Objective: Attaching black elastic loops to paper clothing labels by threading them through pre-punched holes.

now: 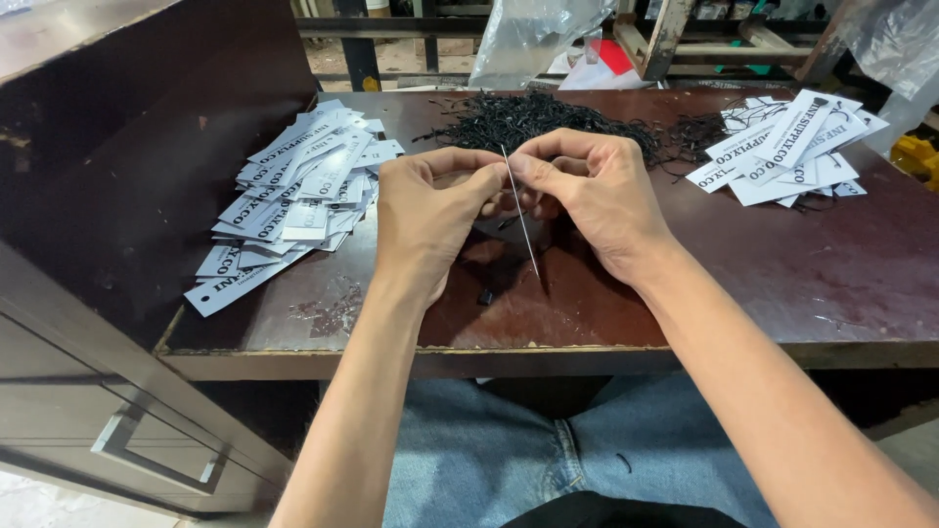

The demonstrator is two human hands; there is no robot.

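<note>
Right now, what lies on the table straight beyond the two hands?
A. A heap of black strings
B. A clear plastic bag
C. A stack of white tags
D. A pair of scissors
A: the heap of black strings sits directly past the left hand and right hand, which pinch a white tag seen edge-on; the white tag piles lie off to either side.

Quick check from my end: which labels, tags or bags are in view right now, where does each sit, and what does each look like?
Left pile of white rectangular paper tags: loose heap on the dark brown table's left side, dark print.
Right pile of white rectangular paper tags: smaller fanned heap at far right, black strings attached.
Clear plastic bag: crumpled, behind the table's far edge.
Single tag: seen edge-on, pinched between left hand and right hand.
</note>
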